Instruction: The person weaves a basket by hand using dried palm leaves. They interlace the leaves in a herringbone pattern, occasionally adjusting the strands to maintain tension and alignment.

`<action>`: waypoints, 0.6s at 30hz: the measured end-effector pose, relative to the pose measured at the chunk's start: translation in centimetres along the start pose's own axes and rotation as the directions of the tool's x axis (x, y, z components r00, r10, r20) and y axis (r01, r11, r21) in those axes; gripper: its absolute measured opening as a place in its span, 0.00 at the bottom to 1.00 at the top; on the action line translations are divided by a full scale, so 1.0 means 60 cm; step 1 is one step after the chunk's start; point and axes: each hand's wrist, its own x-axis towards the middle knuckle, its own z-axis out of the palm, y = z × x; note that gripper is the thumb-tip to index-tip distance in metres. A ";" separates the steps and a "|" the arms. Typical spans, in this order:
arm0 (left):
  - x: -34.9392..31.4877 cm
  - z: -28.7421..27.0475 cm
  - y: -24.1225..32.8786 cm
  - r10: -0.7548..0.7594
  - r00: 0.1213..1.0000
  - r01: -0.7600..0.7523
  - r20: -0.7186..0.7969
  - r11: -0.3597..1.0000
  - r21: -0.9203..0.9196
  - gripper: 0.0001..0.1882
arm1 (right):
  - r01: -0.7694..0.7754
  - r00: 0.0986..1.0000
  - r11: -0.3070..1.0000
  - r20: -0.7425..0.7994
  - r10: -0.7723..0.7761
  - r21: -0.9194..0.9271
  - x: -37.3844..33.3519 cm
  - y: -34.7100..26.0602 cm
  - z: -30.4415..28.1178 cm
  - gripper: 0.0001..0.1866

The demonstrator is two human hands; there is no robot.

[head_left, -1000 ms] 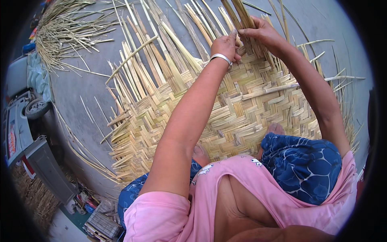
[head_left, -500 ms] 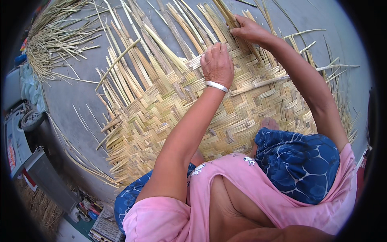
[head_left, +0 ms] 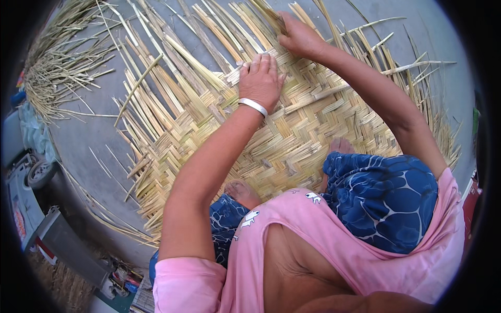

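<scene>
A woven reed mat (head_left: 271, 156) in a zigzag pattern spreads over the ground, my bare feet on it. My left hand (head_left: 260, 82), with a white bracelet at the wrist, lies flat on the weave near its far edge, fingers stretched out. Farther off and to the right, my right hand (head_left: 300, 37) is closed around a bunch of flat reed strips (head_left: 269, 15), lifted up from the mat's edge. The fingertips of that hand are partly hidden behind the strips. Loose, unwoven strip ends (head_left: 177, 57) fan out beyond the far edge.
A big pile of thin reeds (head_left: 62, 68) lies at the far left. One loose reed (head_left: 138, 88) rests across the strip ends. A long reed (head_left: 386, 70) crosses the mat's right side. On the left stands a grey vehicle with a wheel (head_left: 42, 173).
My right hand, still gripping the strips, appears farther left and higher in view. My left hand has shifted slightly left, its fingers flatter on the mat. The whole view has also shifted a little.
</scene>
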 end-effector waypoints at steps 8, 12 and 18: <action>-0.002 -0.164 -0.179 -0.372 0.854 0.514 0.364 0.712 -0.479 0.19 | 0.231 0.867 0.815 -0.267 -0.420 -0.532 -0.094 0.012 0.019 0.28; -0.025 -0.147 -0.237 -0.550 0.622 0.782 0.557 0.401 -0.477 0.20 | 0.374 0.841 0.790 -0.183 -0.510 -0.486 -0.120 0.015 0.043 0.24; -0.025 -0.131 -0.221 -0.595 0.533 0.819 0.601 0.185 -0.543 0.19 | 0.390 0.892 0.837 -0.069 -0.447 -0.384 -0.202 0.057 0.020 0.21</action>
